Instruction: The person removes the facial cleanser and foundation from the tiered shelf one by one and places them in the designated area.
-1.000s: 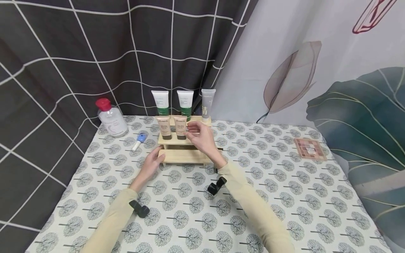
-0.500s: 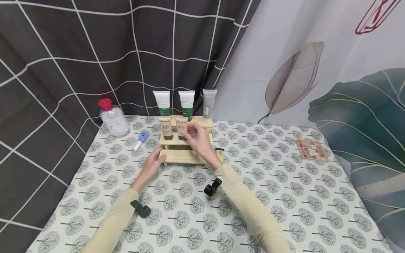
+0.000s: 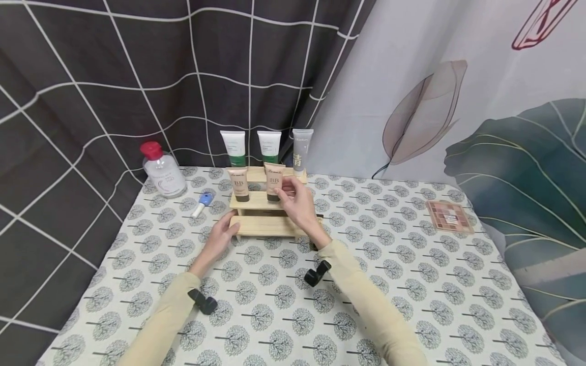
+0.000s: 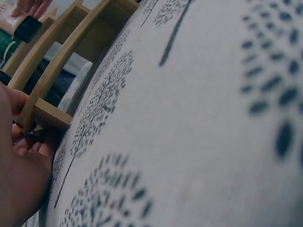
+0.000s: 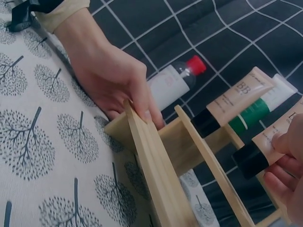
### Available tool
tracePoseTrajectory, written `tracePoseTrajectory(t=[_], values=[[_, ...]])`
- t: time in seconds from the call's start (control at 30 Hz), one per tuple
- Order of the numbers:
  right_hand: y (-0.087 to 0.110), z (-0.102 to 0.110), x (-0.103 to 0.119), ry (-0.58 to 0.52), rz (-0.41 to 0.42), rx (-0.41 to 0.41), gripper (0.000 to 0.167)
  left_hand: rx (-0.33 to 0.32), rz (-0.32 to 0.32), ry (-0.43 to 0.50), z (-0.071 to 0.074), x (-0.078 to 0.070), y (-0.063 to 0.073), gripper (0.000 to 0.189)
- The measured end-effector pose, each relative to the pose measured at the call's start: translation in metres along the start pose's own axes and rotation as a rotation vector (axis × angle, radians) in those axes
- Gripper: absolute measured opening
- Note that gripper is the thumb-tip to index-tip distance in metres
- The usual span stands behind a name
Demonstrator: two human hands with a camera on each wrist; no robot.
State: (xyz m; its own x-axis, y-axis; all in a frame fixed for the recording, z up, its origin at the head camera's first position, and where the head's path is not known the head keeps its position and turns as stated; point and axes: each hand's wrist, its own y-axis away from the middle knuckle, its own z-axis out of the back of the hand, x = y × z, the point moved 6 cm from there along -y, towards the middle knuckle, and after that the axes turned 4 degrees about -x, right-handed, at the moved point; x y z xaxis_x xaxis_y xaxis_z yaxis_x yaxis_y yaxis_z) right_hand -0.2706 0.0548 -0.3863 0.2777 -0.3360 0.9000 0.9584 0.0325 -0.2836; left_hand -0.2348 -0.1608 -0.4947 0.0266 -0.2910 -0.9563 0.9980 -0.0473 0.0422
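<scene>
My left hand (image 3: 220, 238) grips the left end of the lowest tier of a stepped wooden rack (image 3: 263, 226), its thumb over the board. My right hand (image 3: 298, 204) pinches a beige BB cream tube (image 3: 274, 175) from its right side, cap down, at the middle tier. In the right wrist view that tube's dark cap (image 5: 249, 161) sits close over the wood. A second BB cream tube (image 3: 239, 184) stands to its left on the same tier. Two white-and-green tubes (image 3: 234, 145) and a grey tube (image 3: 300, 151) stand along the top tier.
A clear bottle with a red cap (image 3: 165, 173) stands at the back left. Nearer the rack lies a small blue-and-white item (image 3: 202, 204). A flat makeup palette (image 3: 449, 217) lies at the right. Curtains hang behind the patterned tablecloth (image 3: 389, 305).
My right hand has moved the BB cream tube slightly to the right, widening the gap to the other tube. My left hand keeps its place on the rack.
</scene>
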Motion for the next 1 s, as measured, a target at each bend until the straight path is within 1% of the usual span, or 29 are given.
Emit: tracePoseTrajectory(t=[0.2, 0.4, 0.5, 0.57, 0.7, 0.77, 0.8, 0.9, 1.0], values=[[0.002, 0.019, -0.003, 0.008, 0.012, -0.038, 0.03, 0.004, 0.001, 0.009, -0.001, -0.001, -0.001, 0.061], [0.004, 0.038, -0.007, -0.011, -0.016, -0.056, 0.032, 0.011, 0.011, -0.001, 0.0, -0.001, 0.0, 0.061], [0.004, 0.049, -0.01, -0.007, -0.025, -0.068, 0.032, 0.021, 0.016, 0.019, 0.0, -0.002, 0.0, 0.06], [0.004, 0.057, -0.013, -0.011, -0.029, -0.081, 0.032, 0.037, 0.025, 0.028, -0.001, -0.009, 0.003, 0.059], [0.006, 0.074, -0.016, -0.015, -0.023, -0.108, 0.033, 0.058, 0.028, 0.031, -0.001, -0.035, 0.015, 0.058], [0.007, 0.082, -0.018, -0.021, -0.024, -0.115, 0.033, 0.057, 0.03, 0.027, -0.001, -0.042, 0.018, 0.057], [0.008, 0.085, -0.019, -0.019, -0.027, -0.118, 0.033, 0.055, 0.032, 0.031, -0.001, -0.039, 0.017, 0.058], [0.012, 0.093, -0.023, -0.009, -0.048, -0.12, 0.033, 0.042, 0.04, 0.036, -0.001, -0.022, 0.009, 0.059], [0.016, 0.1, -0.029, 0.019, -0.07, -0.122, 0.033, 0.027, 0.029, 0.029, -0.001, -0.006, 0.002, 0.06]])
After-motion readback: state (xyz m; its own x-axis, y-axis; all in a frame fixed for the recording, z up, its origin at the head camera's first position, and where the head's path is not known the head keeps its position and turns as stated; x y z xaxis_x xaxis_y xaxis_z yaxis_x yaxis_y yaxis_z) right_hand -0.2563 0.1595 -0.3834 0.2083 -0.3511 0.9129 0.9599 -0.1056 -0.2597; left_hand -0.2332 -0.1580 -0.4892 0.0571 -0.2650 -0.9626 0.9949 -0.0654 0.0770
